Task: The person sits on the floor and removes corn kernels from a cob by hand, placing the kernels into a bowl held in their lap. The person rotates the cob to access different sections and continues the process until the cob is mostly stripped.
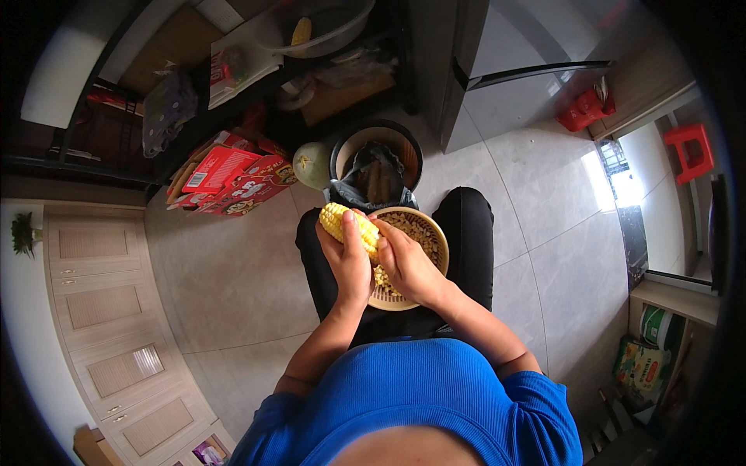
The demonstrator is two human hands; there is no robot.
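A yellow ear of corn (337,220) is held slantwise above my lap. My left hand (352,262) is closed around it, with the thumb lying along its side. My right hand (410,269) is closed on the ear's right end, its thumb and fingertips against the kernels; the fingers' undersides are hidden. Below both hands a round tan basket (444,247) rests on my thighs. Loose corn kernels (416,230) lie in it, partly covered by my hands and wrists.
Just beyond my knees stands a round bin (336,165) with a black bag (359,189). A pale green melon (311,163) and red cartons (247,182) sit left of it. On the shelf, a clear bowl (346,29) holds another ear of corn (301,31). A red stool (691,152) is far right.
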